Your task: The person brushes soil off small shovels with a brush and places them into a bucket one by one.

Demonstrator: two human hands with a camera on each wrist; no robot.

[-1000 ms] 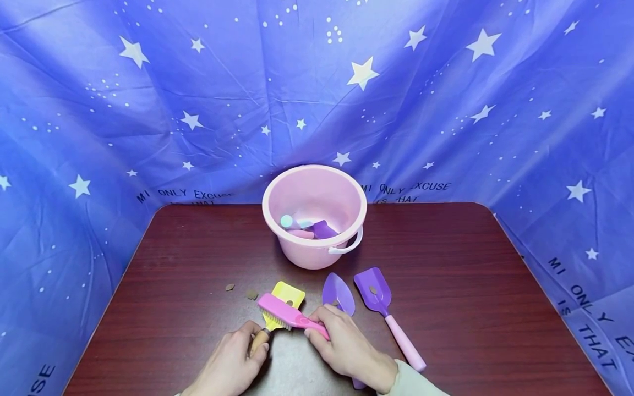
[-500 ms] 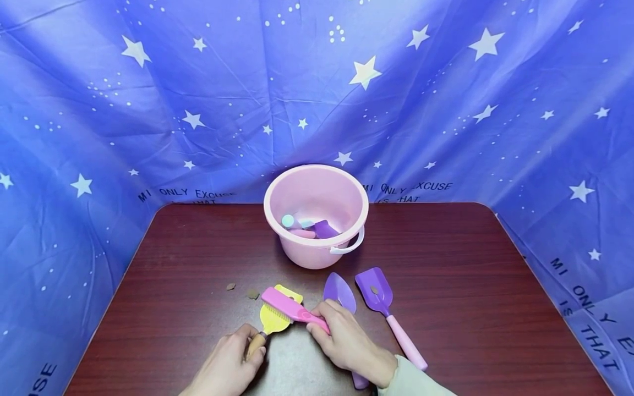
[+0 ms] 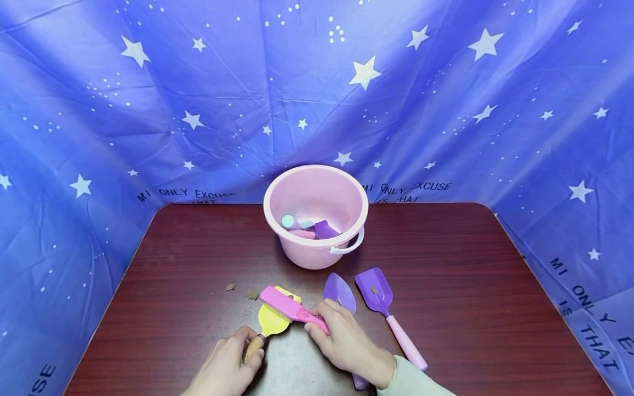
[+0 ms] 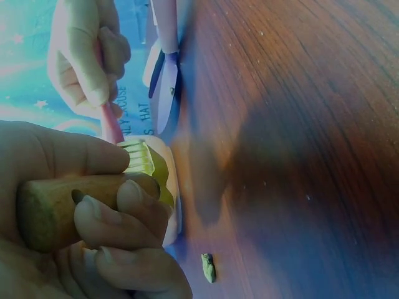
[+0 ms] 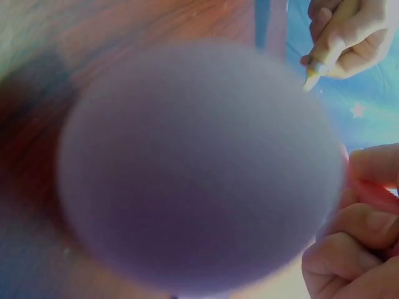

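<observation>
In the head view my left hand (image 3: 223, 363) grips the wooden handle (image 3: 254, 348) of a small yellow shovel (image 3: 274, 320). My right hand (image 3: 344, 341) holds a pink brush (image 3: 284, 302) by its handle. The brush lies across the shovel's blade with its bristles down, hiding part of it. A small brown piece (image 3: 291, 297) shows at the blade's far end. The left wrist view shows fingers (image 4: 106, 218) curled round the wooden handle (image 4: 59, 205). In the right wrist view a large blurred mauve round shape (image 5: 199, 168) blocks much of the scene.
A pink bucket (image 3: 317, 253) with several toys inside stands behind the hands. To the right lie a purple trowel (image 3: 340, 291), partly under my right hand, and a purple shovel (image 3: 373, 283) bearing a brown piece. Two brown pieces (image 3: 253, 294) lie left of the yellow shovel.
The brush has shifted slightly toward the far end of the yellow shovel, baring more of the blade nearest the handle. The shovel's angle has changed a little. Both hands keep their hold.
</observation>
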